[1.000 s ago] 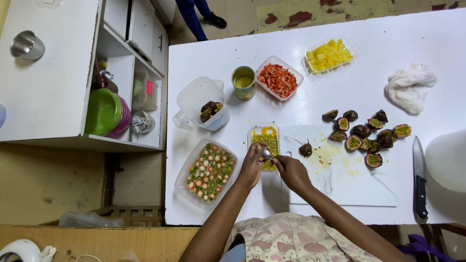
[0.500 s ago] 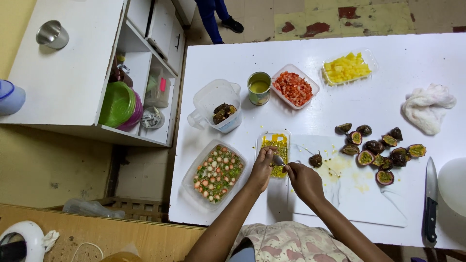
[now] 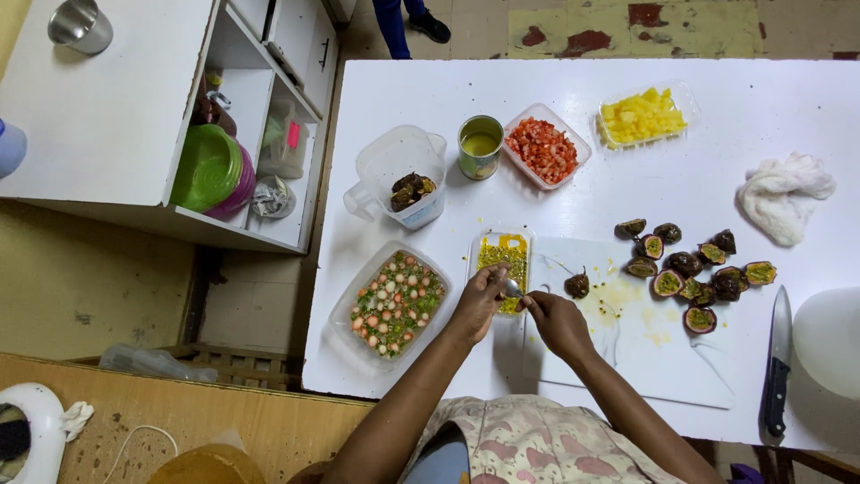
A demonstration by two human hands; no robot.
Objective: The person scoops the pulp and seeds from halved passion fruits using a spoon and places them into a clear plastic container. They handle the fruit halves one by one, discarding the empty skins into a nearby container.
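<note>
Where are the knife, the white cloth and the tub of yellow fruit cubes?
knife (image 3: 778, 363), head view, on its blade.
white cloth (image 3: 786, 194), head view, its middle.
tub of yellow fruit cubes (image 3: 690, 96), head view, its right rim.

The setting is a domestic kitchen or home food-preparation area. A white table (image 3: 717, 134) carries a white cutting board (image 3: 663, 358), a knife (image 3: 778, 358) at the right, halved passion fruits (image 3: 694, 269), and clear containers of diced yellow fruit (image 3: 640, 115), chopped red fruit (image 3: 542, 148) and mixed pieces (image 3: 394, 300). At the left stands a white cupboard (image 3: 107, 116) with open shelves holding plastic bowls (image 3: 210, 170). The far floor (image 3: 582, 27) is worn tile.
</note>
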